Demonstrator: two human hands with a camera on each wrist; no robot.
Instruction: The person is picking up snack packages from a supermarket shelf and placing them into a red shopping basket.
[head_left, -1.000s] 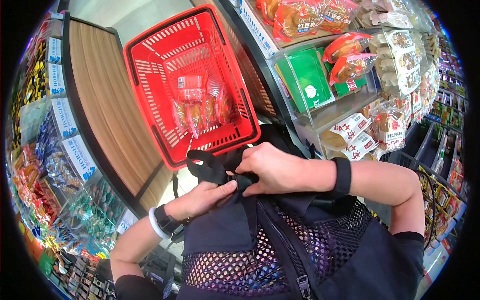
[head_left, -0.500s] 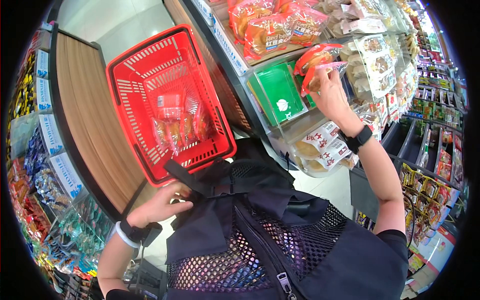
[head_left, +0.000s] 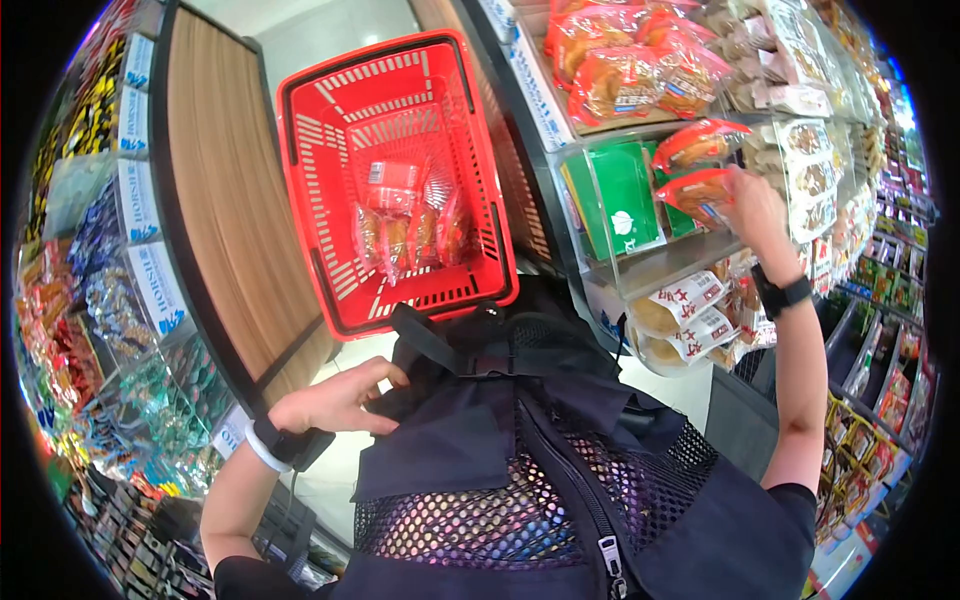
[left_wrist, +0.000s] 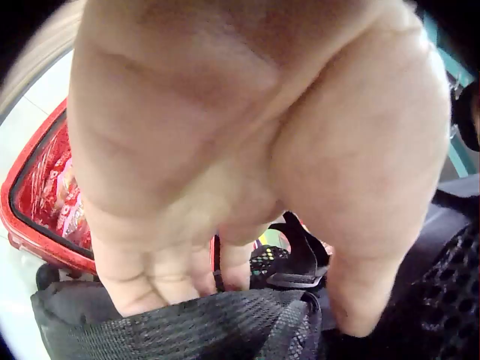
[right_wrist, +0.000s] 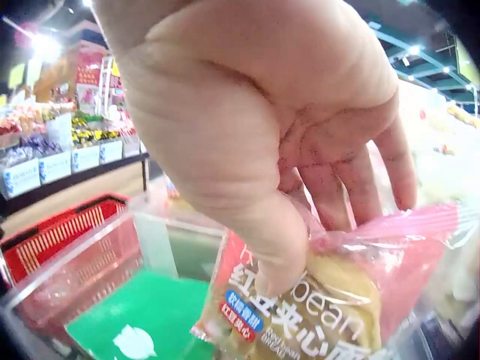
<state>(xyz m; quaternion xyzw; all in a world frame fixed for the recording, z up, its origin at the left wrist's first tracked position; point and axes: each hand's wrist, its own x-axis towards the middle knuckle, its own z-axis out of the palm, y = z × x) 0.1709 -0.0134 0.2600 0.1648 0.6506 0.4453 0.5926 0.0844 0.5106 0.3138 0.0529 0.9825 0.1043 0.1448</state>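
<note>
My right hand (head_left: 760, 215) pinches a clear-and-red packet of red bean bread (head_left: 700, 195) at the clear shelf bin on the right. In the right wrist view the thumb presses the front of this packet (right_wrist: 322, 300), and the other fingers are behind it. Another bread packet (head_left: 700, 145) lies just beyond, over green cards (head_left: 612, 200). My left hand (head_left: 340, 398) has its fingers loosely bent and holds nothing, beside the black strap (head_left: 425, 338) of the mesh bag (head_left: 450, 535) at my front. In the left wrist view its fingertips overlap the bag's dark webbing (left_wrist: 202, 330).
A red shopping basket (head_left: 300, 200) stands ahead, with several packaged breads (head_left: 410, 235) inside. Left of it runs a wooden ledge (head_left: 220, 200) beside racks of wrapped sweets (head_left: 90, 300). More red bean packets (head_left: 620, 75) and white-wrapped buns (head_left: 690, 300) fill the right-hand shelves.
Both hands were at the strap's buckle. My right hand then went over to the shelf and took hold of a bread packet; my left hand let go of the strap and moved left.
</note>
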